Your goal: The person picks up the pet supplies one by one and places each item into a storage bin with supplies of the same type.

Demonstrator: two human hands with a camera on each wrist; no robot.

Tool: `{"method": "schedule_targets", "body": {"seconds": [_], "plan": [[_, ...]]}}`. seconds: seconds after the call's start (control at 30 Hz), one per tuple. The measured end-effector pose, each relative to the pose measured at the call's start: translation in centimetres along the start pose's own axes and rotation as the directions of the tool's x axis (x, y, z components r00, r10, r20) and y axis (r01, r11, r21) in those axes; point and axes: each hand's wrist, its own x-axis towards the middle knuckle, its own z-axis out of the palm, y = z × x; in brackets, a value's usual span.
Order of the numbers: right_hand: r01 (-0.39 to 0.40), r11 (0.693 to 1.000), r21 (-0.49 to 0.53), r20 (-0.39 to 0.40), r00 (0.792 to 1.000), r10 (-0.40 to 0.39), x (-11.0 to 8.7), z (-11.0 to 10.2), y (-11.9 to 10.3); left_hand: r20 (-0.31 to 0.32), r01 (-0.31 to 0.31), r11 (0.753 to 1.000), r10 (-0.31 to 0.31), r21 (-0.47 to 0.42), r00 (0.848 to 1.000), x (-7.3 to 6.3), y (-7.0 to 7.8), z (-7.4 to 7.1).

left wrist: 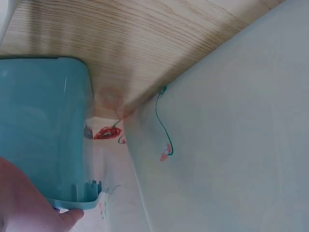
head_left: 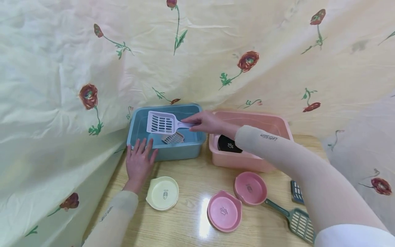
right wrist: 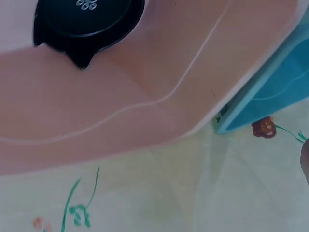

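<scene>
My right hand grips a lavender litter scoop by its handle, with the slotted head pointing left over the blue litter box. Inside that box lies another pale slotted scoop, partly covered by the held one. My left hand rests on the box's front rim near the left corner, fingers spread and reaching over the edge. From the left wrist, the hand shows at the rim of the blue box. Only a sliver of the right hand enters the right wrist view.
A pink litter box stands to the right, holding a black bowl. In front are a cream bowl, two pink bowls and a dark green scoop. Another dark slotted item lies partly behind the right sleeve. Flowered cloth hangs behind.
</scene>
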Motion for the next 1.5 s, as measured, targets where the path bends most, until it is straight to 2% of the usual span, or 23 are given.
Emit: {"method": "schedule_targets", "body": {"seconds": [0.23, 0.4, 0.53, 0.77, 1.0, 1.1, 1.23, 1.5], "plan": [[0.027, 1.0, 0.013, -0.047, 0.999, -0.026, 1.2, 1.0, 1.4, -0.033, -0.025, 1.0, 0.024, -0.004, 0.999, 0.1, 0.4, 0.1], [-0.01, 0.999, -0.039, -0.018, 1.0, 0.009, 1.7, 1.4, 1.9, -0.05, -0.037, 0.999, 0.036, -0.004, 0.998, 0.1, 0.7, 0.2], [-0.007, 0.996, -0.084, 0.003, 1.0, 0.008, 2.1, 1.7, 2.5, -0.057, -0.039, 0.999, 0.039, -0.001, 0.998, 0.2, 0.9, 0.2], [0.017, 0.988, -0.154, -0.012, 1.0, -0.019, 3.0, 1.9, 3.2, -0.023, -0.025, 1.0, 0.024, -0.006, 0.999, 0.1, 0.9, 0.3], [-0.021, 0.981, -0.191, 0.017, 1.0, 0.024, 3.3, 2.0, 3.3, -0.067, -0.038, 0.999, 0.036, -0.025, 0.997, -0.1, 0.9, 0.4], [-0.044, 0.986, -0.162, 0.02, 0.999, 0.048, 3.1, 1.9, 3.3, -0.061, -0.04, 0.999, 0.038, -0.024, 0.997, -0.1, 0.8, 0.4], [-0.064, 0.988, -0.138, 0.024, 0.997, 0.068, 2.4, 1.3, 3.0, -0.02, -0.022, 1.0, 0.022, -0.009, 1.0, -0.1, 0.7, 0.1], [-0.029, 0.988, -0.149, 0.044, 0.998, 0.036, -0.2, 0.2, 2.3, 0.046, 0.019, 1.0, -0.019, 0.006, 0.999, -0.2, 0.2, -0.4]]}}
